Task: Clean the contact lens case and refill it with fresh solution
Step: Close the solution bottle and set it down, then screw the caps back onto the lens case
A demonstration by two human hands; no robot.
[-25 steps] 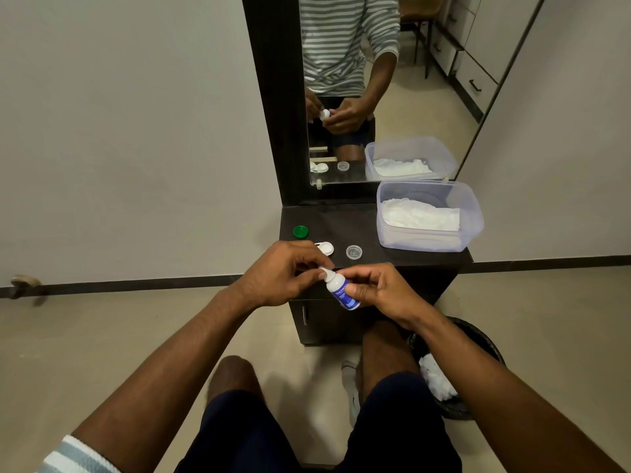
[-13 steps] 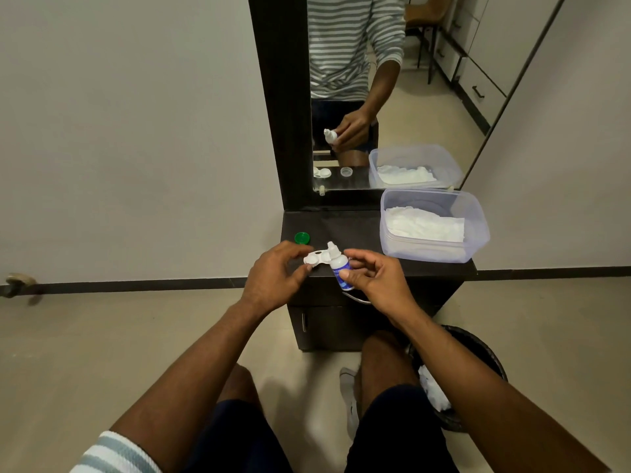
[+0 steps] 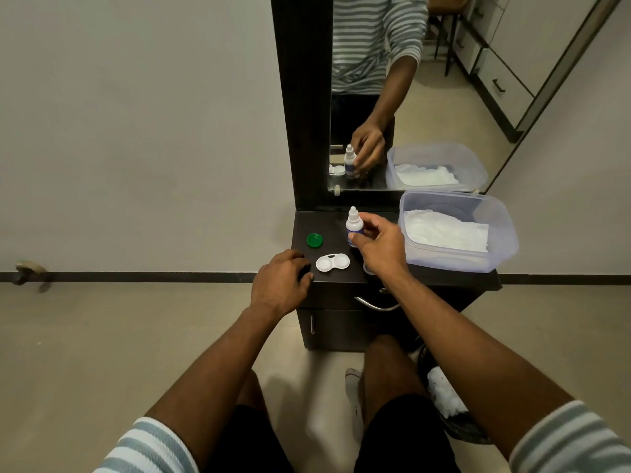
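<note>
Lens case [image 3: 332, 262] lies open on cabinet top [image 3: 327, 223]; my right hand [image 3: 377, 245] pinches upright solution bottle [image 3: 353, 227], left hand [image 3: 281, 285] rests loosely curled, holding nothing, near green cap [image 3: 314, 240].

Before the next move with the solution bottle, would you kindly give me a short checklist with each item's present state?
1. Solution bottle upright on the cabinet top: ok.
2. Right hand at the bottle, thumb and fingers around it: ok; whether it grips firmly, cannot tell.
3. Bottle tip uncapped: cannot tell.
4. Contact lens case flat on the cabinet top, both wells facing up, apart from the bottle: ok.
5. Wells filled with solution: cannot tell.
6. Left hand resting on the cabinet's front edge, clear of the case: ok.
</note>
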